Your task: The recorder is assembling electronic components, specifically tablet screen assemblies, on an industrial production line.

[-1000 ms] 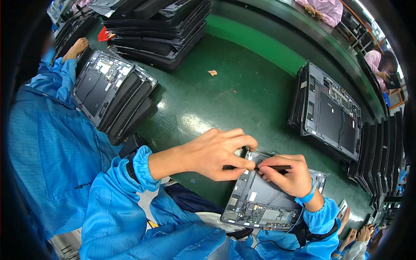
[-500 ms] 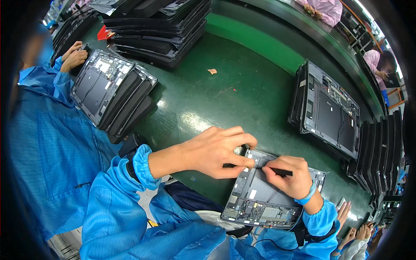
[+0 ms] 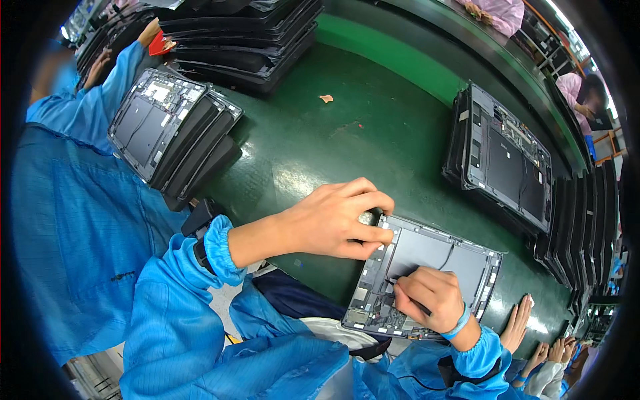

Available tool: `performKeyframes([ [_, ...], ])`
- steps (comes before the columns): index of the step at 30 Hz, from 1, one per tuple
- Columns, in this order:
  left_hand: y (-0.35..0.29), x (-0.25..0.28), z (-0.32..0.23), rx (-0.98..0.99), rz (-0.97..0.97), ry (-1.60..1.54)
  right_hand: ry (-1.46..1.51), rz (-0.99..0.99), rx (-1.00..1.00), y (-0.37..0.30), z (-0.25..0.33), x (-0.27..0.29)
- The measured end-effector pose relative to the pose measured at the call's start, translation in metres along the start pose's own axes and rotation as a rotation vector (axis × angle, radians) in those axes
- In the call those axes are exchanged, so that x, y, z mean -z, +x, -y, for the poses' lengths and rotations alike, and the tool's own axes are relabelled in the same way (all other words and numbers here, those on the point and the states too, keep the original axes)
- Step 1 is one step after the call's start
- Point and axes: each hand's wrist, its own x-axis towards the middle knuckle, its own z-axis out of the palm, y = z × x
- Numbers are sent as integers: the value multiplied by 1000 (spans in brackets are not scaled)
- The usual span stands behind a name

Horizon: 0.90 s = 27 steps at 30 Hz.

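An opened grey tablet chassis [image 3: 445,256], its inner side up, lies at the near edge of the green table [image 3: 347,133]. My left hand [image 3: 337,220] grips its upper left corner, thumb and fingers pinching the frame. My right hand [image 3: 430,299] rests on the chassis lower middle and holds a thin dark tool [image 3: 408,297] with its tip on a part inside. A blue wristband sits on my right wrist. Both my arms wear blue sleeves.
A leaning stack of the same chassis [image 3: 170,130] stands at the left, another stack [image 3: 510,157] at the right. Dark trays [image 3: 247,33] are piled at the back. A person in blue [image 3: 87,107] works at my left; other people's hands [image 3: 527,327] show lower right.
My right hand has moved down and left over the chassis, bringing the tool tip toward its lower left. The neighbour's arm at the left has reached farther back. My left hand stays.
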Motion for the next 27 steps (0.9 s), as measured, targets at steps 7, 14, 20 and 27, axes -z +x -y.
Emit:
performKeyframes([
  [7, -15, -4, -35, 67, 48, -101, 100, -153, -174, 2, -2, 2],
  [14, -20, -4, -34, -22, 141, -88, 139, -38, -93, 3, 5, -2],
  [20, -18, -4, -35, -52, 122, -69, 132, -35, -127, -5, 9, 0],
  [27, -21, -5, -36, -15, 118, -89, 192, -108, -169, -4, 10, -4],
])
